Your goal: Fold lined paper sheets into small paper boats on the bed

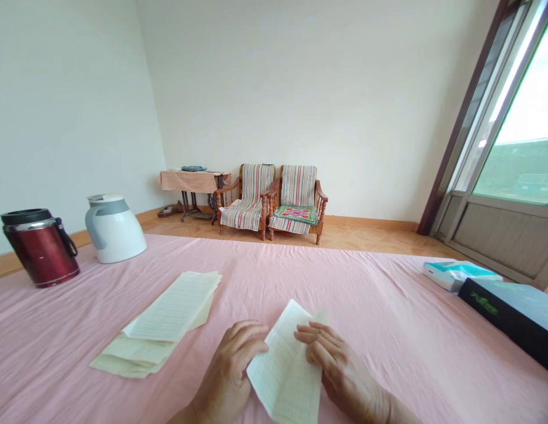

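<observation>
Bright, even daylight comes from the window [527, 106] far to the right of the right hand [339, 368], its upper glass blown out white. Shadows are faint and soft. Straight lines bow toward the right edge. The top corner of the paper sheet [285, 371], just beyond the fingertips, is motion-blurred.

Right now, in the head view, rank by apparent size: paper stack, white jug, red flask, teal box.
1. paper stack
2. white jug and red flask: too alike to rank
3. teal box

No readable text (box [514, 313] lettering blurred)
</observation>
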`<act>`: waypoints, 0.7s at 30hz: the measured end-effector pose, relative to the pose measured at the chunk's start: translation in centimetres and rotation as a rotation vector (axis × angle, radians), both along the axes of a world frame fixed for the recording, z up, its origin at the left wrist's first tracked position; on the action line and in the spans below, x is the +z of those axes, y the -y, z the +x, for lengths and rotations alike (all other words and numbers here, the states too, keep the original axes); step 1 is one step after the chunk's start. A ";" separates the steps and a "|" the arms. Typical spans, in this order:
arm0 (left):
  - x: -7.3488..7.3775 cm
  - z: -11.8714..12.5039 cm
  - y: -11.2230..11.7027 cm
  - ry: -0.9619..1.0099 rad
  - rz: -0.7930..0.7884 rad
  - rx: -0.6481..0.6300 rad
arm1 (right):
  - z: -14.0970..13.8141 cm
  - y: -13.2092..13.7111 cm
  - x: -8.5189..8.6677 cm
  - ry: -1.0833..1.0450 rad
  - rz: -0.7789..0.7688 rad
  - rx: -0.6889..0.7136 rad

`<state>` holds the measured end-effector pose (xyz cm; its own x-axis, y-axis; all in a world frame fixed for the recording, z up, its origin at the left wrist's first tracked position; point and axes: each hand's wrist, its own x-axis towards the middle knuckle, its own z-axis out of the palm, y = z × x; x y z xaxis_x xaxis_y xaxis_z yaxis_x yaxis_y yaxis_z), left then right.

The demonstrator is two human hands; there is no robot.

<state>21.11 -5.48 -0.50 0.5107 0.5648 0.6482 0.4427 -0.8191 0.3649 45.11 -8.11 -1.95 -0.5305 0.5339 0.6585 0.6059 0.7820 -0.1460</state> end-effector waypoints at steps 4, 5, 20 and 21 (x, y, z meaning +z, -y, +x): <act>0.7 0.5 0.5 -0.033 0.068 -0.034 | 0.8 -0.3 -1.0 0.033 -0.013 -0.091; 0.7 0.5 0.6 -0.036 0.081 -0.036 | 0.9 -0.2 -1.0 0.037 -0.013 -0.106; -0.3 0.1 0.5 -0.051 -0.114 -0.027 | 0.7 1.2 -0.5 0.010 -0.007 -0.068; -0.3 0.0 0.5 -0.050 -0.123 -0.033 | 0.7 1.2 -0.6 0.004 -0.021 -0.062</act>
<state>21.15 -5.94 -0.79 0.5604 0.6204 0.5487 0.4360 -0.7843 0.4414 45.82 -9.35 -2.54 -0.4983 0.5792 0.6451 0.6535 0.7399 -0.1595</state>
